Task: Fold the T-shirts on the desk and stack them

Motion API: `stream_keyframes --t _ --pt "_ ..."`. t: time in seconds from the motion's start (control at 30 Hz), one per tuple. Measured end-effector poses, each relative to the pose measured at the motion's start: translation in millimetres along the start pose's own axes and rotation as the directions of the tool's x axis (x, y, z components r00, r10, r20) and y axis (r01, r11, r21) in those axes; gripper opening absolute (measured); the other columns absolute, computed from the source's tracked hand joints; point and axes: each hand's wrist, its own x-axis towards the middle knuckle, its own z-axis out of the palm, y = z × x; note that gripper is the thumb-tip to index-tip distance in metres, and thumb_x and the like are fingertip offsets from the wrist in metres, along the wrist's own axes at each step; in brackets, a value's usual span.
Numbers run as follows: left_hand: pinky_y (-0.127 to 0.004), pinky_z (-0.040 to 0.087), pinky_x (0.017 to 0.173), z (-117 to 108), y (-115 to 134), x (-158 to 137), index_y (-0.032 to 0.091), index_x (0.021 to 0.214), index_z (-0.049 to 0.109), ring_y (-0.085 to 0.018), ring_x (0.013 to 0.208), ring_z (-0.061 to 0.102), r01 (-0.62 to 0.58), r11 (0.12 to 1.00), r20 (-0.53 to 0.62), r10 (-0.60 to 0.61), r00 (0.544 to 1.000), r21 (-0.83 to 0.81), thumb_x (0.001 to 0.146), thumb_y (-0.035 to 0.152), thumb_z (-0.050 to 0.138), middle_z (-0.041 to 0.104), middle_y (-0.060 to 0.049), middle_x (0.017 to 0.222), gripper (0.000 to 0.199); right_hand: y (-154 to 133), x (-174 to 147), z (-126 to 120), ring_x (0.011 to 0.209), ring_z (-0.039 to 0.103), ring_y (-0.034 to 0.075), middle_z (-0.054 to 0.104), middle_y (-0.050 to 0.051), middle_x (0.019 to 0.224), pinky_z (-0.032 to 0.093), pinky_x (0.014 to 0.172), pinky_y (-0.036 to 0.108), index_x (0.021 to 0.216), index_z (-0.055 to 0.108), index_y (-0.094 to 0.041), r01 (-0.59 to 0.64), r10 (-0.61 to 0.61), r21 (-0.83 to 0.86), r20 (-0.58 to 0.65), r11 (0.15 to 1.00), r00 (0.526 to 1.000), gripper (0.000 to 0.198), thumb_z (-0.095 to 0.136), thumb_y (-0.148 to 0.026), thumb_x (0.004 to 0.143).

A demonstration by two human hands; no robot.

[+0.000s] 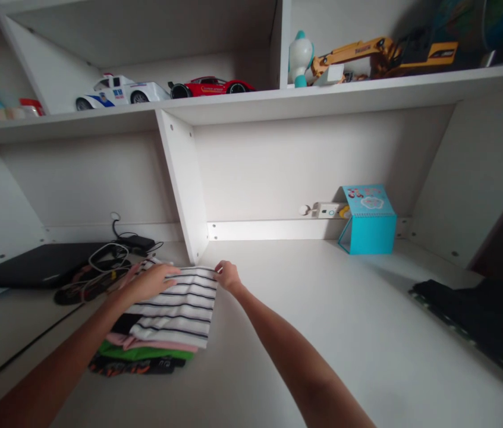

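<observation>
A white shirt with dark stripes (184, 306) lies folded on top of a stack of clothes on the white desk. Beneath it show a pink garment (162, 343), a green one (144, 353) and a black one with orange print (138, 365). My left hand (156, 282) rests flat on the striped shirt's upper left part, fingers stretched out. At the shirt's far right corner, my right hand (228, 275) pinches the edge of the cloth between thumb and fingers.
Behind the stack's left side lie a black laptop (41, 264) and tangled cables (109, 261). A blue desk calendar (371, 232) stands at the back right. Dark cloth (478, 321) lies at the right edge. Toy cars (211, 87) and a toy excavator (362, 56) sit on the shelf above.
</observation>
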Motion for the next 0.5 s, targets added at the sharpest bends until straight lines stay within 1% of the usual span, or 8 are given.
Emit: stream_keyframes --t 0.1,0.17,0.2,0.27,0.3,0.37,0.43,0.5 --pt "-0.028 0.035 0.096 8 18 28 0.016 0.115 0.057 -0.022 0.111 0.051 -0.13 0.991 0.001 0.13 0.991 -0.043 0.075 0.03 0.046 0.056 -0.008 0.121 0.043 -7 -1 -3 0.093 0.056 0.017 0.055 0.005 0.109 0.048 0.079 0.037 0.108 0.054 -0.018 0.031 -0.031 0.058 -0.008 0.998 0.999 0.026 0.052 -0.033 0.087" --pt "-0.028 0.035 0.095 9 30 39 0.015 0.118 0.054 -0.023 0.113 0.05 -0.188 0.98 -0.012 0.187 0.982 -0.067 0.073 0.029 0.049 0.055 -0.009 0.124 0.047 -13 -10 -13 0.092 0.056 0.017 0.056 0.005 0.107 0.048 0.078 0.037 0.104 0.056 -0.017 0.12 -0.119 0.115 -0.013 0.986 0.993 0.023 0.053 -0.032 0.086" --pt "-0.028 0.037 0.092 8 35 43 0.016 0.115 0.055 -0.023 0.11 0.052 -0.208 0.975 -0.004 0.209 0.978 -0.082 0.073 0.03 0.05 0.057 -0.008 0.12 0.045 -16 -17 -20 0.091 0.056 0.016 0.056 0.004 0.105 0.047 0.078 0.035 0.099 0.057 -0.016 0.182 -0.182 0.15 -0.015 0.972 0.983 0.019 0.055 -0.029 0.085" --pt "-0.026 0.043 0.079 0 44 42 0.016 0.102 0.062 -0.023 0.093 0.059 -0.208 0.973 0.047 0.213 0.976 -0.103 0.074 0.036 0.052 0.066 -0.006 0.1 0.036 -18 -35 -41 0.086 0.055 0.013 0.058 0.001 0.096 0.046 0.076 0.029 0.088 0.056 -0.016 0.317 -0.322 0.229 -0.017 0.92 0.947 0.009 0.057 -0.022 0.082" --pt "-0.025 0.044 0.07 -7 47 39 0.016 0.093 0.064 -0.022 0.083 0.061 -0.19 0.976 0.077 0.198 0.977 -0.104 0.073 0.04 0.054 0.067 -0.004 0.087 0.033 -18 -46 -54 0.081 0.054 0.011 0.057 -0.002 0.089 0.045 0.073 0.026 0.084 0.055 -0.016 0.375 -0.384 0.269 -0.022 0.887 0.923 0.005 0.057 -0.02 0.081" --pt "-0.022 0.04 0.058 -27 54 26 0.015 0.077 0.064 -0.019 0.067 0.058 -0.14 0.986 0.097 0.15 0.984 -0.095 0.072 0.048 0.056 0.063 0.0 0.067 0.034 -16 -72 -87 0.072 0.051 0.008 0.053 -0.005 0.077 0.041 0.066 0.021 0.081 0.049 -0.018 0.454 -0.466 0.337 -0.048 0.825 0.883 0.005 0.053 -0.021 0.083" --pt "-0.02 0.036 0.053 -52 63 6 0.014 0.071 0.063 -0.016 0.061 0.054 -0.122 0.985 0.066 0.131 0.989 -0.123 0.072 0.052 0.055 0.059 0.001 0.062 0.038 -14 -102 -124 0.065 0.046 0.007 0.047 -0.006 0.071 0.039 0.059 0.02 0.081 0.044 -0.019 0.505 -0.508 0.393 -0.103 0.769 0.855 0.011 0.049 -0.028 0.086" --pt "-0.019 0.035 0.051 -81 75 -15 0.015 0.069 0.062 -0.013 0.059 0.051 -0.144 0.973 0.053 0.156 0.986 -0.18 0.072 0.054 0.055 0.058 0.002 0.062 0.04 -15 -134 -163 0.063 0.045 0.008 0.045 -0.005 0.07 0.037 0.056 0.02 0.081 0.043 -0.02 0.544 -0.529 0.38 -0.153 0.748 0.834 0.015 0.051 -0.032 0.085"
